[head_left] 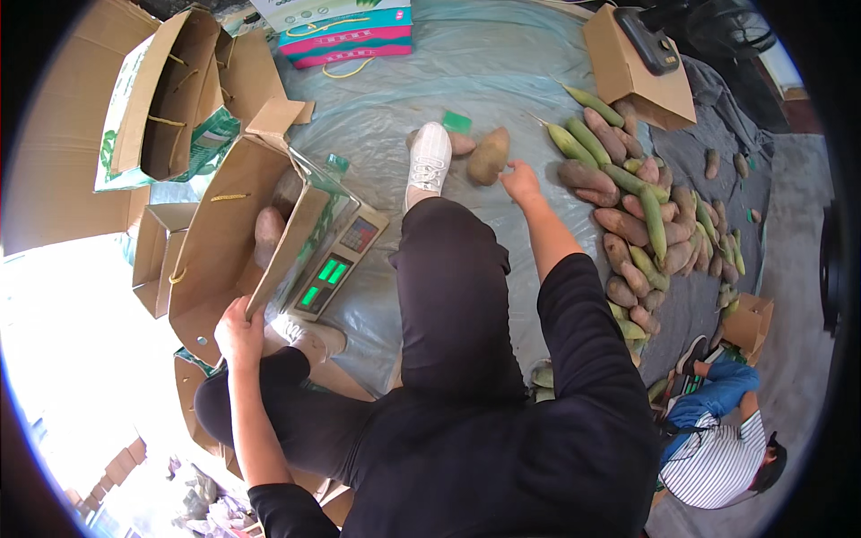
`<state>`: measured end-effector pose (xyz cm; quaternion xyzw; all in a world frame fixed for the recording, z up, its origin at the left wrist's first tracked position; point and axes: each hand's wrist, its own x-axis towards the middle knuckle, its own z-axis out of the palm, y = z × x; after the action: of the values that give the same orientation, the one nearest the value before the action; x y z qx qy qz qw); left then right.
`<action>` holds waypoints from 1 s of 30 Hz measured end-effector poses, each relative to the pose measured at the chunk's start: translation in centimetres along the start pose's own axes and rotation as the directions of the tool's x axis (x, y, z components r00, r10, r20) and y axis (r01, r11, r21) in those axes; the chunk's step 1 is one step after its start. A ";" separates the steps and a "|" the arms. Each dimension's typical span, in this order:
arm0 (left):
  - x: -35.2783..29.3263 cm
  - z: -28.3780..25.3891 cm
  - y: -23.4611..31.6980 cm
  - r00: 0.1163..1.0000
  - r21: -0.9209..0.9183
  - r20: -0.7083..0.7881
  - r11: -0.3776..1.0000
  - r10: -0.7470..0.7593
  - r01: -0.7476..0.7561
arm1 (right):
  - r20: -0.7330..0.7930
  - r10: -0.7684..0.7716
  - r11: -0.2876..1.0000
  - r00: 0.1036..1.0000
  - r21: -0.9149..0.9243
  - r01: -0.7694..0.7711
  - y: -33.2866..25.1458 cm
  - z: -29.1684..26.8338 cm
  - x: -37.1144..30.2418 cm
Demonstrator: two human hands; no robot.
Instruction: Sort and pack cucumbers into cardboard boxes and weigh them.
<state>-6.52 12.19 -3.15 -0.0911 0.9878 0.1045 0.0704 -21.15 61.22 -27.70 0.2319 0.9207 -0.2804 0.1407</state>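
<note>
On the left, my left hand (pixel 240 334) is closed on the near edge of an open cardboard box (pixel 213 260), which rests on or against a digital scale (pixel 345 255) with green lit digits. Inside the box lie oblong reddish-brown vegetables (pixel 268 235). My right hand (pixel 522 184) reaches out over the plastic sheet, a finger stretched toward a thick brown oblong vegetable (pixel 489 157). The fingertip is close to its right side; whether it touches I cannot tell. Another such vegetable (pixel 462 143) lies beside my white shoe (pixel 430 157), partly hidden.
To the right lies a heap of brown oblong vegetables (pixel 625 226) and long green ones (pixel 653 224). A carton (pixel 639 76) stands beyond it, pink and teal boxes (pixel 345 38) at the far side. More open cartons (pixel 134 108) stand left. Another person (pixel 717 448) crouches at lower right.
</note>
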 end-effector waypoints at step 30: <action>0.9 0.1 0.2 0.999 -0.049 0.040 0.998 -0.025 0.027 | -0.182 -0.305 0.828 0.935 -0.536 0.166 3.6 -2.6 -1.7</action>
<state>-7.47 12.25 -3.37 -0.1038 0.9821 0.1299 0.0888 -18.24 64.74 -26.59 0.1046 0.9937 -0.0081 0.0393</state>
